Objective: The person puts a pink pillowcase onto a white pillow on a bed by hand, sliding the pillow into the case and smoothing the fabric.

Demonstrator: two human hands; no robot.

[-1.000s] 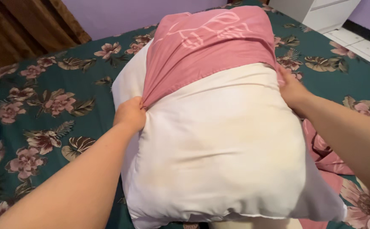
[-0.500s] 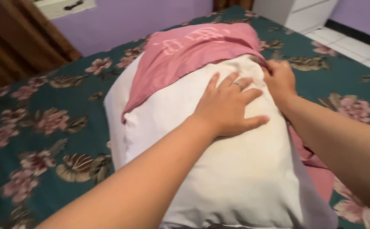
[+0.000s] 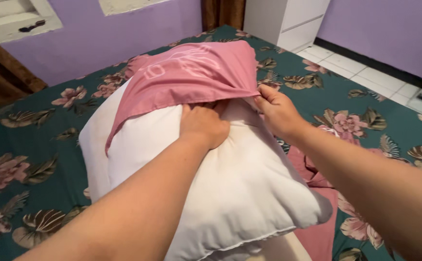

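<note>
Matt cloth pillowcase (image 3: 191, 72) (soft pillow (image 3: 230, 183)).

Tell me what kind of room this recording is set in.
Most likely a bedroom: a bed with a green floral sheet, a white pillow half inside a pink pillowcase, and a white cabinet by the purple wall.

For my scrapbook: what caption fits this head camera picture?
Left hand and right hand grip a pink fabric pillowcase half over a plump white pillow.
</note>
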